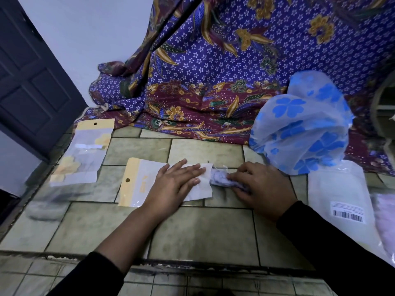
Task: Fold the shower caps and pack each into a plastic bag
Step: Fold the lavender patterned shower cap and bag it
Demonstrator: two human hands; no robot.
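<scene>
Packed bag (82,152) lies left of plastic bag (145,180), folded cap (220,179) at its right end.

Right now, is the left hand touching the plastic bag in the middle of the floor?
Touching. The head view shows the left hand lying flat on the plastic bag, with its straight fingers pressed across the bag near its right end.

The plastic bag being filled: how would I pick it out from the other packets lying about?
Find the big purple patterned cloth at the back, then the tiled surface before it. The plastic bag lies mid-tile under the flat left hand. Unlike the packet further left, it has a folded lilac cap at its open end, gripped by the right hand.
</scene>
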